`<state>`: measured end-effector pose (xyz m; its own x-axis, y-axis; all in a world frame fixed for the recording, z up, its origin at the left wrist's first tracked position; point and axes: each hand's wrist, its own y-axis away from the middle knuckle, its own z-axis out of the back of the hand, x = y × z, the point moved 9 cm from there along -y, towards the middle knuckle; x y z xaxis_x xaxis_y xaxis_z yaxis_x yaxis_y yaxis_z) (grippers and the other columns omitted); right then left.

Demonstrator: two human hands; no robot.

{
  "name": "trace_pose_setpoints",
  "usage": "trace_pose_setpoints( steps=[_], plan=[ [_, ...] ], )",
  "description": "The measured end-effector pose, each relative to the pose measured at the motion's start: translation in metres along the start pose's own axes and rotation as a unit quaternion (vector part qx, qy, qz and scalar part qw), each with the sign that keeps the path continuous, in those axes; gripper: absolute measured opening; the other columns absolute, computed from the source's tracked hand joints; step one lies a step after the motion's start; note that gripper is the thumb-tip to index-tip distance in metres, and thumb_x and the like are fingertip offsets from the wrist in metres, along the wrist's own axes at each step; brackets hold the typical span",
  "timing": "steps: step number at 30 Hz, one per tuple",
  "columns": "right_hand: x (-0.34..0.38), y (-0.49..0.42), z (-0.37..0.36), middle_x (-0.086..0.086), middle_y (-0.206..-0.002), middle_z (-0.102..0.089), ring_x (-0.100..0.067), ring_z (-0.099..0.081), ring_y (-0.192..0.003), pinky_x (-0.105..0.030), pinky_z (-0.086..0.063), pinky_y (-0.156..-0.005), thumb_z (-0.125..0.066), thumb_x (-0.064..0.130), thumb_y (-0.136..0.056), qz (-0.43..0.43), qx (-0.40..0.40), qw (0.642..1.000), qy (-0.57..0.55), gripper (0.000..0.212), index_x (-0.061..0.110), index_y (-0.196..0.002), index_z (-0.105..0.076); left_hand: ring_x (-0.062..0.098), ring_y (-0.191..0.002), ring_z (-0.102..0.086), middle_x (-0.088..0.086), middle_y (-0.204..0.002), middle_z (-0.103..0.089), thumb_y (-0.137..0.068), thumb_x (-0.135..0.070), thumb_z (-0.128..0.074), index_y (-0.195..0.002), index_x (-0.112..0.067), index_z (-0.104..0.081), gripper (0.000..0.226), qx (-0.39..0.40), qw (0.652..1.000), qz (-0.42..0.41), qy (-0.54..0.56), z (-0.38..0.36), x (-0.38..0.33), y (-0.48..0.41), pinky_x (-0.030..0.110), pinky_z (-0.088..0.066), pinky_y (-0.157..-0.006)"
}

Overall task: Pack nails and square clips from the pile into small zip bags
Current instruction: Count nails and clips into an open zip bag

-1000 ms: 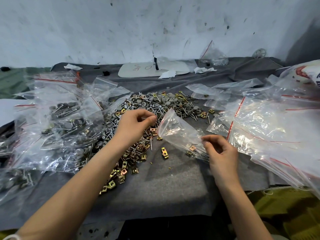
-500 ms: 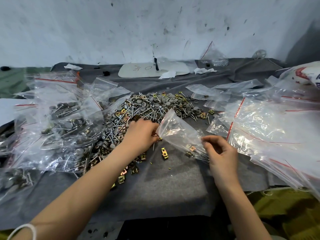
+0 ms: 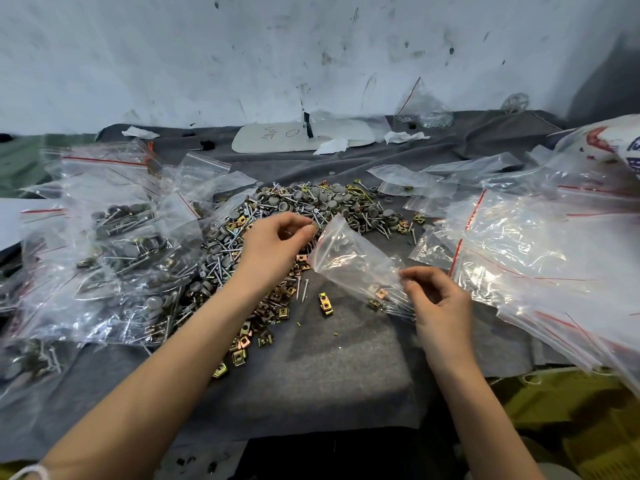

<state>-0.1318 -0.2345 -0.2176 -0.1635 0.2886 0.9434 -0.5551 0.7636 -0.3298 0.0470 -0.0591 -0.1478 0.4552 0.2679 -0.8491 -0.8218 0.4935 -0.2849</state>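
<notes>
Half a second earlier the left hand (image 3: 277,244) had been down among the square clips (image 3: 273,306) at the near edge of the pile (image 3: 221,244). It had since come back up and hung just beside the open mouth of the zip bag (image 3: 353,261), at about ten o'clock from the bag's middle. Its fingers were curled in, tips bunched against the thumb. Whatever they pinched was too small for me to make out, so I could not say whether the dip had fetched a clip.

The right hand (image 3: 436,299) had not shifted. At about four o'clock from the bag, thumb and forefinger pinched its lower corner, the other fingers loosely curled, holding the bag slanted with its mouth towards the pile. A few clips and nails lay at that low end, by the fingertips.

The grey-capped nails (image 3: 311,202) lay heaped at twelve o'clock on the grey cloth (image 3: 346,368), with filled bags (image 3: 121,237) at nine and empty bags (image 3: 519,254) at three. One loose clip (image 3: 325,304) sat on the cloth just under the bag, apart from the heap.

I took it as another fetch-and-drop round. If the hand held a piece, it only needed easing into the mouth, and with so little in it this bag looked far from ready to seal.
</notes>
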Motion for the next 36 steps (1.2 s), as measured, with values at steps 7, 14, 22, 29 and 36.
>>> trace_pose_setpoints(
  steps=[7,14,22,29,36],
  plan=[
    [0.000,0.000,0.000,0.012,-0.079,-0.070,0.001,-0.064,-0.078,-0.008,-0.046,-0.070,-0.065,0.000,-0.085,0.000,0.002,1.000,-0.002,0.027,0.026,-0.079,-0.069,0.016,-0.076,-0.066,0.000,-0.083,-0.074,-0.090,-0.011,-0.064,-0.086,-0.027,-0.072,0.018,0.116,0.993,-0.007,0.021,-0.015,-0.022,0.011,0.034,-0.056,-0.075],
    [-0.002,-0.001,0.001,0.016,-0.078,-0.070,0.003,-0.063,-0.076,-0.006,-0.045,-0.069,-0.065,0.001,-0.085,0.003,-0.003,1.000,-0.002,0.030,0.030,-0.077,-0.069,0.003,-0.069,-0.061,-0.010,-0.078,-0.069,-0.092,-0.016,-0.060,-0.094,-0.030,-0.070,0.018,0.044,0.998,-0.013,0.043,-0.002,-0.016,0.002,0.011,-0.045,-0.064],
    [-0.003,0.000,0.001,0.018,-0.077,-0.070,0.005,-0.062,-0.075,-0.005,-0.044,-0.067,-0.064,0.001,-0.085,-0.001,-0.005,1.000,-0.005,0.030,0.029,-0.076,-0.068,0.023,-0.094,-0.059,0.006,-0.105,-0.063,-0.094,-0.026,-0.056,-0.105,-0.013,-0.066,0.020,0.163,0.928,-0.095,-0.320,-0.057,0.009,0.008,0.041,-0.049,-0.087],
    [-0.002,-0.001,0.001,0.016,-0.078,-0.070,0.004,-0.062,-0.074,-0.005,-0.044,-0.067,-0.064,0.001,-0.086,-0.002,-0.003,1.000,-0.007,0.029,0.028,-0.077,-0.069,0.032,-0.097,-0.060,0.018,-0.104,-0.064,-0.096,-0.009,-0.047,-0.105,-0.001,-0.062,0.020,0.124,0.925,-0.111,-0.342,-0.065,0.004,0.011,0.042,-0.044,-0.095],
    [-0.002,0.001,0.001,0.017,-0.077,-0.070,0.005,-0.062,-0.074,-0.005,-0.044,-0.067,-0.064,0.000,-0.085,-0.005,-0.004,1.000,-0.010,0.030,0.029,-0.076,-0.069,0.028,-0.078,-0.060,0.008,-0.080,-0.060,-0.090,-0.016,-0.060,-0.075,-0.004,-0.056,0.020,0.132,0.951,-0.094,-0.264,-0.055,0.007,0.005,0.038,-0.048,-0.072]
  ],
)
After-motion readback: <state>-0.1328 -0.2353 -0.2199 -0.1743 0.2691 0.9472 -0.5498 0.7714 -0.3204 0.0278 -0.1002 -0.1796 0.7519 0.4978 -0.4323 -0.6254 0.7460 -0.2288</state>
